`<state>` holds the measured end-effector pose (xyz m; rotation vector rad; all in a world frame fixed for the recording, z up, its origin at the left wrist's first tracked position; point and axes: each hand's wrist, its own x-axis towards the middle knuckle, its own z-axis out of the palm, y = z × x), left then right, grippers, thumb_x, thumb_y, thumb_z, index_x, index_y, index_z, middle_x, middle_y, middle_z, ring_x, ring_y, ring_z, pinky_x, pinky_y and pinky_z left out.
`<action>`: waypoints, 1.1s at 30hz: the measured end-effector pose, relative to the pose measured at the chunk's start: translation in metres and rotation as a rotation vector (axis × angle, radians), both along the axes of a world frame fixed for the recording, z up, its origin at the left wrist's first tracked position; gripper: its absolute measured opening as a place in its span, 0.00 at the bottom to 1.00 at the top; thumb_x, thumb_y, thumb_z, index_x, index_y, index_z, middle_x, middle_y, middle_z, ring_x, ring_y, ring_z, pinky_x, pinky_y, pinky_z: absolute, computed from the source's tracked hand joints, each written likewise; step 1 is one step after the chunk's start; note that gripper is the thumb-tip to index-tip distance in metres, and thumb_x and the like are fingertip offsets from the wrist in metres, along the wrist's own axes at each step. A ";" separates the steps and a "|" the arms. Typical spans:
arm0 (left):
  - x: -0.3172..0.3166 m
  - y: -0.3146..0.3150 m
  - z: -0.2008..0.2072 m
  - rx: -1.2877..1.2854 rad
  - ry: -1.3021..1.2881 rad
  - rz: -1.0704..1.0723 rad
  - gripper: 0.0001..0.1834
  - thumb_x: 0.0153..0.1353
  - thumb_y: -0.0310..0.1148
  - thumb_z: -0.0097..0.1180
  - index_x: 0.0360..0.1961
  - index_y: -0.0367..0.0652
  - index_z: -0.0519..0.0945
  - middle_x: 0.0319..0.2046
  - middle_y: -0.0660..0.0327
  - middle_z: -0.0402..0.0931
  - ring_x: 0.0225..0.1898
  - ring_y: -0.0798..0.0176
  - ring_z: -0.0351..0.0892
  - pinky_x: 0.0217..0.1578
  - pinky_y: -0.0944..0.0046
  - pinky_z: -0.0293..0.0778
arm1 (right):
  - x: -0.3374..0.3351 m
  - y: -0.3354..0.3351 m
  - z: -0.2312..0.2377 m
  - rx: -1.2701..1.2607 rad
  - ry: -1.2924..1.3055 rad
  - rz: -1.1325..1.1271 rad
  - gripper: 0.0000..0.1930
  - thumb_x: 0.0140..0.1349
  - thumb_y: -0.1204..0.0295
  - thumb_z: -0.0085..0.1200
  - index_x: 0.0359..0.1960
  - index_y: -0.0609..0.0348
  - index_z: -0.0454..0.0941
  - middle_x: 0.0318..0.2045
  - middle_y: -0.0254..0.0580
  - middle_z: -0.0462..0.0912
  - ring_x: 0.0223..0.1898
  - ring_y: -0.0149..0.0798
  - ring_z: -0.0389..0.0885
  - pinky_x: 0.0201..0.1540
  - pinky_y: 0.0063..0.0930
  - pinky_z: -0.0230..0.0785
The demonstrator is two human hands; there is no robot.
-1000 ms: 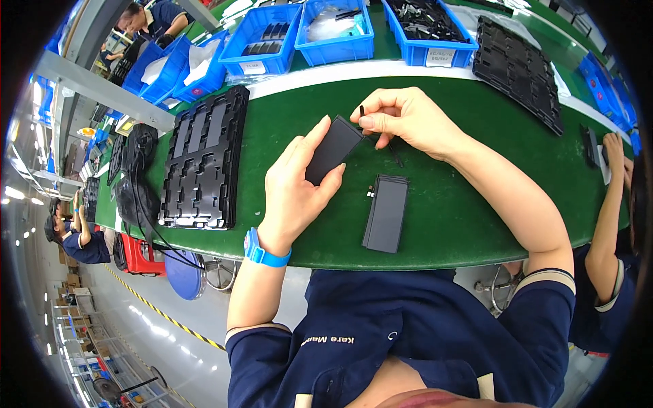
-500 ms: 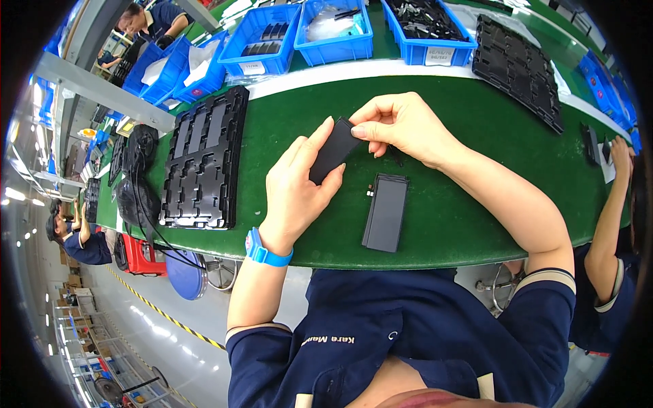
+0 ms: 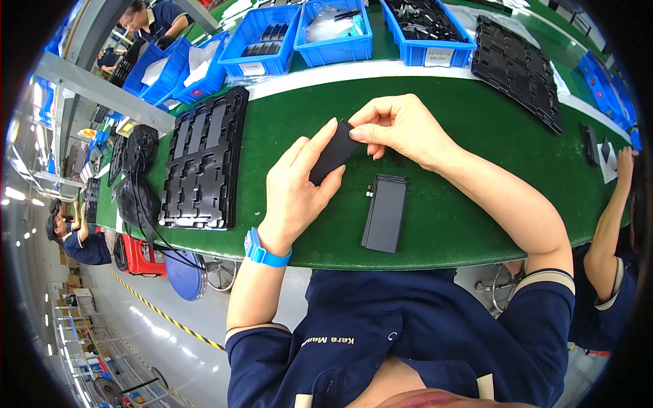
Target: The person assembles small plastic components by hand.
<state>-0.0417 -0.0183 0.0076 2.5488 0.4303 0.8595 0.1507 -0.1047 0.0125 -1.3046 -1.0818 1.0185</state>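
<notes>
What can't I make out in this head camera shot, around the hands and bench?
In the head view:
Underside of the black battery-like block: hidden by the block itself.
Anything the right hand grips at the block's upper end: covered by its fingers.
Individual black parts in a blue bin: too small.
Right-side co-worker: partly cut off by the dark fisheye rim.

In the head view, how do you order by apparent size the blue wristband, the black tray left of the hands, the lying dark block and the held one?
1. Black tray
2. Lying dark block and held dark block: order unsure, because the left hand partly covers the latter
3. Blue wristband
</notes>
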 end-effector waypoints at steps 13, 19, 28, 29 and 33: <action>-0.001 0.002 0.000 -0.161 -0.108 -0.009 0.37 0.47 0.22 0.65 0.62 0.45 0.70 0.34 0.57 0.75 0.33 0.58 0.77 0.35 0.63 0.75 | 0.025 0.005 0.007 0.001 -0.130 0.027 0.15 0.63 0.61 0.56 0.37 0.63 0.82 0.30 0.40 0.83 0.30 0.28 0.79 0.29 0.19 0.72; -0.007 0.010 -0.001 -0.251 -0.104 0.021 0.35 0.51 0.20 0.61 0.63 0.38 0.68 0.48 0.54 0.76 0.46 0.64 0.77 0.48 0.66 0.73 | 0.062 -0.007 0.023 -0.385 -0.951 0.269 0.17 0.51 0.58 0.66 0.26 0.60 0.77 0.24 0.43 0.81 0.29 0.41 0.80 0.34 0.35 0.71; -0.084 0.061 0.011 -0.002 -0.154 0.460 0.26 0.50 0.27 0.65 0.52 0.37 0.73 0.38 0.58 0.71 0.40 0.65 0.73 0.43 0.65 0.71 | 0.057 -0.012 0.020 -0.366 -0.853 0.176 0.07 0.53 0.73 0.59 0.27 0.64 0.77 0.24 0.44 0.81 0.28 0.40 0.80 0.34 0.33 0.72; -0.104 0.074 0.015 0.174 -0.129 0.561 0.25 0.50 0.28 0.65 0.50 0.37 0.75 0.39 0.57 0.70 0.41 0.63 0.73 0.44 0.64 0.71 | 0.056 -0.011 0.020 -0.396 -0.849 0.156 0.07 0.53 0.73 0.59 0.27 0.64 0.76 0.22 0.43 0.80 0.27 0.37 0.79 0.32 0.32 0.71; -0.191 0.116 0.008 0.216 0.015 0.969 0.23 0.50 0.35 0.66 0.48 0.42 0.79 0.39 0.54 0.71 0.43 0.53 0.75 0.45 0.58 0.73 | 0.051 -0.005 0.022 -0.392 -0.802 0.171 0.07 0.54 0.74 0.59 0.26 0.64 0.76 0.21 0.40 0.78 0.25 0.33 0.76 0.30 0.29 0.69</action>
